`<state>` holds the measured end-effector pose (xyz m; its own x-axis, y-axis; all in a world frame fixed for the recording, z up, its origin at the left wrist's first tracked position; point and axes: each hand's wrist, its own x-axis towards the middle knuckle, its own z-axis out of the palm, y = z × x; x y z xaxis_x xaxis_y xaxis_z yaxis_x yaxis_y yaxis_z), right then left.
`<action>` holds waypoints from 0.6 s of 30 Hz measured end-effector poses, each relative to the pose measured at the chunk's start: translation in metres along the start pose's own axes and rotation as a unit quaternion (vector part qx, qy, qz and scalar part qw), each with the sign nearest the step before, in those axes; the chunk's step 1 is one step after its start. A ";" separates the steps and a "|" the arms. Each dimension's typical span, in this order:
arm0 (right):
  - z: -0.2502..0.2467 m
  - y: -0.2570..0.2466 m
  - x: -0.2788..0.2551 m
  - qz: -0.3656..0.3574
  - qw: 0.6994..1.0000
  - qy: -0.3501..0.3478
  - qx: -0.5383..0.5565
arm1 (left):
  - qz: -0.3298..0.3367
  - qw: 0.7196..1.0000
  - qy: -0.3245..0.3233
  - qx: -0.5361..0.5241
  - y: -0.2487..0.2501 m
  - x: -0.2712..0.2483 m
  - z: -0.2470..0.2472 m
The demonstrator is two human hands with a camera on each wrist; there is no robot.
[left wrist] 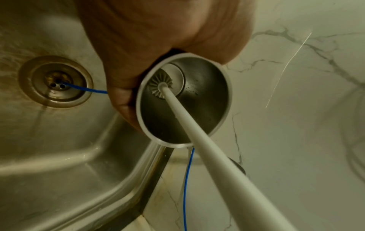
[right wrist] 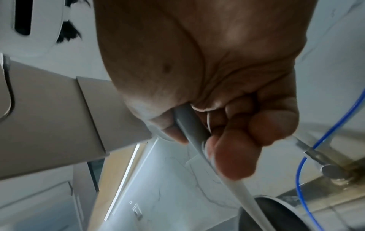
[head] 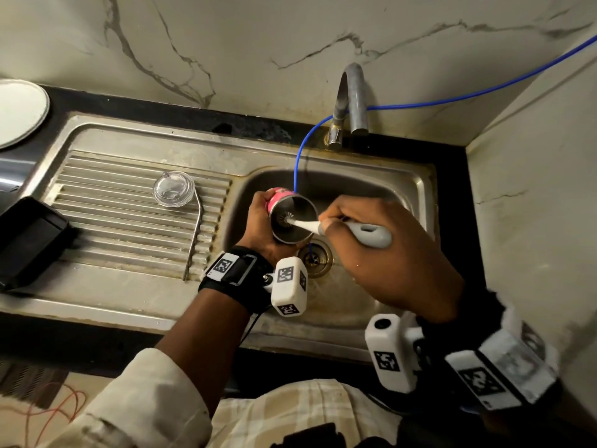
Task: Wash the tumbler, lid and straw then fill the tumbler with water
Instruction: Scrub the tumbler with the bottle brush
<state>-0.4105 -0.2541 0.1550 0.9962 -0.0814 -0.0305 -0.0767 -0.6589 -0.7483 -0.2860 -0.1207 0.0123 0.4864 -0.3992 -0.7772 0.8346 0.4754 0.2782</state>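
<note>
My left hand (head: 258, 221) grips a pink tumbler (head: 290, 218) with a steel inside, tilted over the sink basin (head: 352, 189), its mouth (left wrist: 183, 101) facing me. My right hand (head: 381, 250) holds the grey handle of a bottle brush (head: 365, 232); its white shaft (left wrist: 189, 125) runs into the tumbler and the bristle head (left wrist: 160, 83) sits near the bottom. In the right wrist view my fingers (right wrist: 237, 156) curl round the brush handle (right wrist: 189, 125). The clear lid (head: 173, 188) and the bent metal straw (head: 193, 234) lie on the ribbed drainboard (head: 113, 202) to the left.
A steel tap (head: 350, 98) stands behind the basin. A thin blue tube (head: 300, 156) runs from the right wall down into the drain (head: 315, 257). A black box (head: 29, 234) sits at the left edge, a round white plate (head: 19, 111) at the back left.
</note>
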 end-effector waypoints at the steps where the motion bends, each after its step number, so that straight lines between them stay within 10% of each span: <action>1: -0.007 -0.004 -0.003 0.004 1.000 -0.011 0.009 | 0.006 1.000 0.006 0.003 0.002 0.000 -0.002; 18: -0.020 -0.018 -0.012 0.000 0.999 -0.046 0.011 | 0.020 1.000 0.023 0.003 0.007 0.002 -0.008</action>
<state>-0.4218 -0.2565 0.1818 0.9958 -0.0127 -0.0905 -0.0776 -0.6416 -0.7631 -0.2815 -0.1121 0.0078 0.5071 -0.3442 -0.7902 0.8163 0.4861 0.3121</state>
